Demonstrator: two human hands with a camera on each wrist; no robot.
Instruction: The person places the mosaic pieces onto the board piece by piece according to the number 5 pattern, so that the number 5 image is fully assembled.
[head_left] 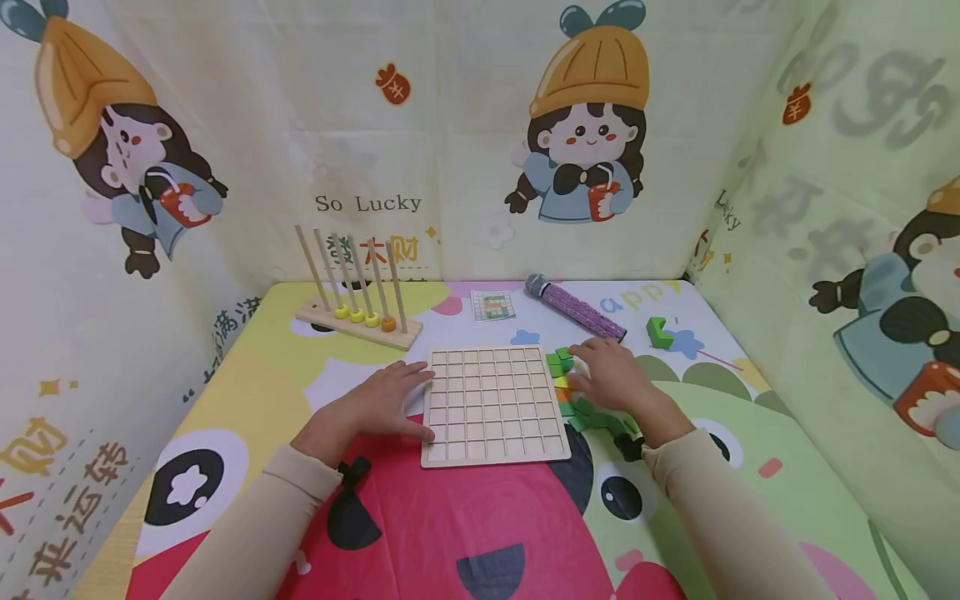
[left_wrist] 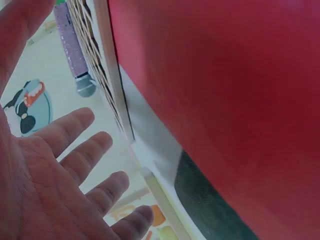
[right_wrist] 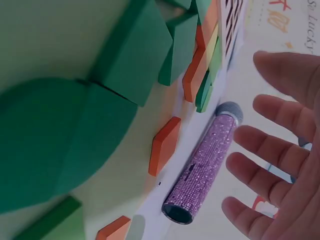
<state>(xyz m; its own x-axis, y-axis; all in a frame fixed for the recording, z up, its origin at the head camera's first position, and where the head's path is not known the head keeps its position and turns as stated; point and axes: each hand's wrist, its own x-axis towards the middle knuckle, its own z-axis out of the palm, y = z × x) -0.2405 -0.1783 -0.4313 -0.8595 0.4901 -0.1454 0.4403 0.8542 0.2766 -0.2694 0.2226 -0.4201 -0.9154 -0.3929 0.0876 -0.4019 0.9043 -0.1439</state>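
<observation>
Right hand (head_left: 617, 377), fingers (right_wrist: 265, 146) spread, partly hides coloured blocks (head_left: 555, 365) (count unclear); left hand (head_left: 381, 400), fingers spread too.

One surface (head_left: 465, 518), one board (head_left: 495, 408), one stand (head_left: 362, 331) with six rods (head_left: 359, 272) and four beads (head_left: 357, 317), three yellow and one orange; one card (head_left: 492, 306), one mic (head_left: 576, 310). Two grips: one left grip (head_left: 371, 404), one right grip (head_left: 618, 375). One loose green block (head_left: 655, 332); the other blocks (right_wrist: 179, 50) overlap and are partly hidden, so at least six is only a fair estimate. Three printed figures (head_left: 577, 192).
</observation>
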